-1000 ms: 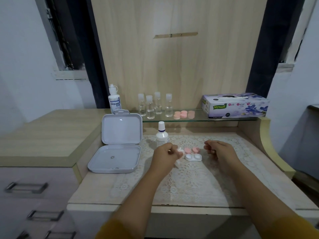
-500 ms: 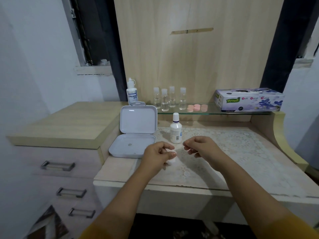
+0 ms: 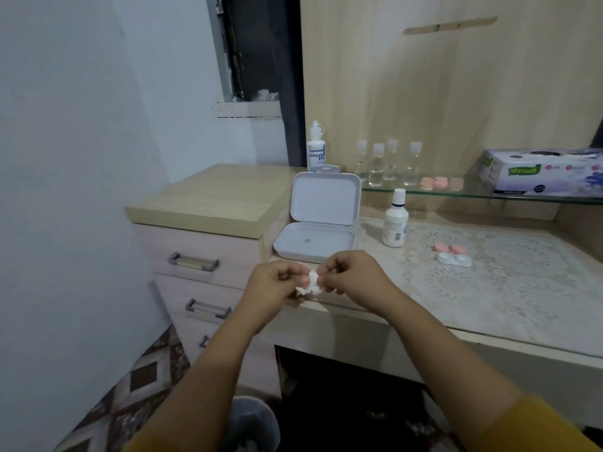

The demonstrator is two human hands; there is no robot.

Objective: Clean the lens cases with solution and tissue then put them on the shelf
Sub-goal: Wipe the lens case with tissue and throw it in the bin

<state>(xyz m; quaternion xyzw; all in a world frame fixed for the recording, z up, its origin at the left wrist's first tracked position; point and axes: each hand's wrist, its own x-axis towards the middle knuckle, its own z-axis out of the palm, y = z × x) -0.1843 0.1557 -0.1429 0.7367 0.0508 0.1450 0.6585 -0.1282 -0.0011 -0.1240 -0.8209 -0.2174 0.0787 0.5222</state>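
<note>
My left hand (image 3: 275, 285) and my right hand (image 3: 350, 275) meet in front of the desk's left front corner, both pinching a small crumpled white tissue (image 3: 310, 284). An open lens case (image 3: 453, 254) with a white base and pink caps lies on the lace mat to the right, apart from both hands. A white solution bottle (image 3: 394, 220) stands upright behind it. Pink lens cases (image 3: 439, 183) rest on the glass shelf (image 3: 473, 194). The tissue box (image 3: 541, 171) sits at the shelf's right end.
An open white hinged box (image 3: 318, 230) stands at the desk's back left. A second solution bottle (image 3: 316, 148) and several small clear bottles (image 3: 388, 163) line the shelf. A drawer unit (image 3: 202, 256) stands at the left, and a grey bin (image 3: 251, 422) sits on the floor below.
The view has swung left and down. Both hands drew back from the lens case toward the desk's left front corner and came together on the tissue. The lens case stays on the mat.
</note>
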